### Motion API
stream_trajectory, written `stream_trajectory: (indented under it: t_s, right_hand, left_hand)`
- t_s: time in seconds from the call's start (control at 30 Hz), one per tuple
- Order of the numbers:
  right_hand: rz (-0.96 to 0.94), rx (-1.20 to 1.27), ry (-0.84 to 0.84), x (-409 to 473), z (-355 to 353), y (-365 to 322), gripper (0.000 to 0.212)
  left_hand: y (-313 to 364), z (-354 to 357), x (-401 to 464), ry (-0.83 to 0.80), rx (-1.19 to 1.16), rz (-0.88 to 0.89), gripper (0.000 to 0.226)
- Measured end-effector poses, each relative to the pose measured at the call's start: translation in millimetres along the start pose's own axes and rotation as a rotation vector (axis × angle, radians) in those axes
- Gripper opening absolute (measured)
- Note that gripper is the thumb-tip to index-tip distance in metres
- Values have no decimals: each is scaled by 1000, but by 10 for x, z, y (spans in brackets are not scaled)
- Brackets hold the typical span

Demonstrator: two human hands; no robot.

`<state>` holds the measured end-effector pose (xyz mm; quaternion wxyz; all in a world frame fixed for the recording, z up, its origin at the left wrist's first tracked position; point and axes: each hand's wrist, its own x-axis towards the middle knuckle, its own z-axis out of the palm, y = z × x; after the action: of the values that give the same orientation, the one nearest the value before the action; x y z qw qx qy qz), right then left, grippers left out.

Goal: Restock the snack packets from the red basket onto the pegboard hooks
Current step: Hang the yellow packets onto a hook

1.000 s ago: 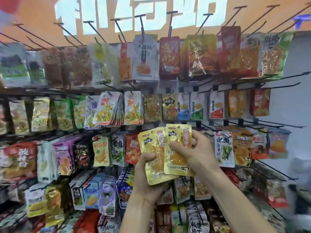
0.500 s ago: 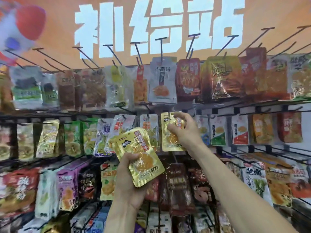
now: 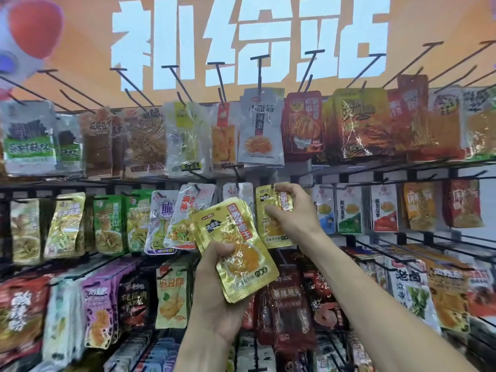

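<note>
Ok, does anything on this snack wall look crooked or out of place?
Only the gold packets the left hand grips are tilted. The right hand pinches a matching packet upright at its row. The hanging stock looks orderly.

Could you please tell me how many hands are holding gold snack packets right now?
2: the left hand grips a gold stack; the right hand pinches one gold packet at the hook row.

"补给站" on orange sign [image 3: 249, 41], "辣条" on white packet [image 3: 261, 127], "老卤" on white packet [image 3: 408, 277]
</note>
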<state>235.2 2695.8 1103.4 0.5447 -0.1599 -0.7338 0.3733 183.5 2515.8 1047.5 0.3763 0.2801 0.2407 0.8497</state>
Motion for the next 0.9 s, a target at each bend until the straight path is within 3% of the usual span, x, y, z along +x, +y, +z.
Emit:
stream_trajectory:
  t_s: [0.13, 0.27, 0.33, 0.43, 0.5, 0.57, 0.77, 0.9]
  right_hand:
    - [16, -82, 17, 110, 84, 48, 49]
    - [73, -345, -27, 286, 189, 137, 62]
    - [79, -400, 40, 183, 148, 135, 58]
    - [80, -132, 152, -287, -14, -32, 42]
    - [187, 144, -18, -603, -77, -244, 46]
    - [264, 198, -169, -733, -92, -288, 52]
    - [347, 336, -134, -766, -178, -235, 37]
    - [408, 460, -110, -738, -215, -191, 29]
  left_hand:
    - [4, 48, -6, -13, -4, -31, 35]
    - [-21, 65, 12, 15, -10, -60, 40]
    - [-40, 38, 17, 16, -17, -69, 39]
    - [-92, -30, 33, 6, -2, -84, 33]
    - [-131, -48, 41, 6, 28, -87, 26]
    - [-176, -47, 43, 2, 48, -98, 28]
    - [-207, -72, 53, -11, 102, -89, 32]
    - [-188, -95, 83, 9, 115, -87, 22]
